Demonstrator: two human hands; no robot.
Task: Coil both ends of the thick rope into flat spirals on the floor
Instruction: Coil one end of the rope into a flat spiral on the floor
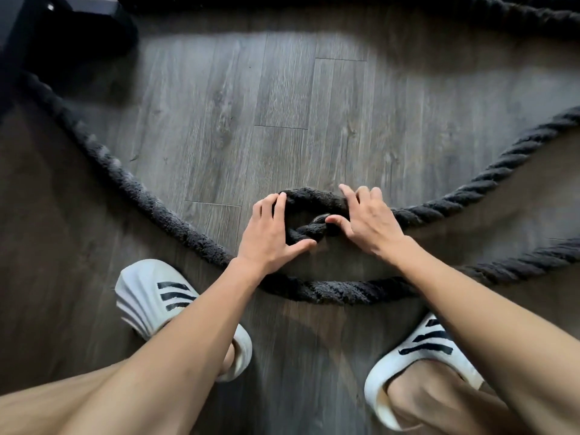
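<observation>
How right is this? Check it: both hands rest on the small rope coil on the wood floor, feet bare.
Not bare: the head view shows white striped slides. The left hand and right hand do rest on the small rope coil on the wood floor.

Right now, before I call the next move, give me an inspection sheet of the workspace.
Surface: grey wood-look plank floor.
Job's things: thick black rope; only a tight first turn of a coil between the hands; slack runs off left, right and past the feet; no second spiral in view.
Clutter: nothing seen.
Grippers: left hand and right hand press on the coil, fingers spread.
Cables: nothing seen.
Surroundings: dark object at top left, blurred; white striped slippers on the feet.
</observation>
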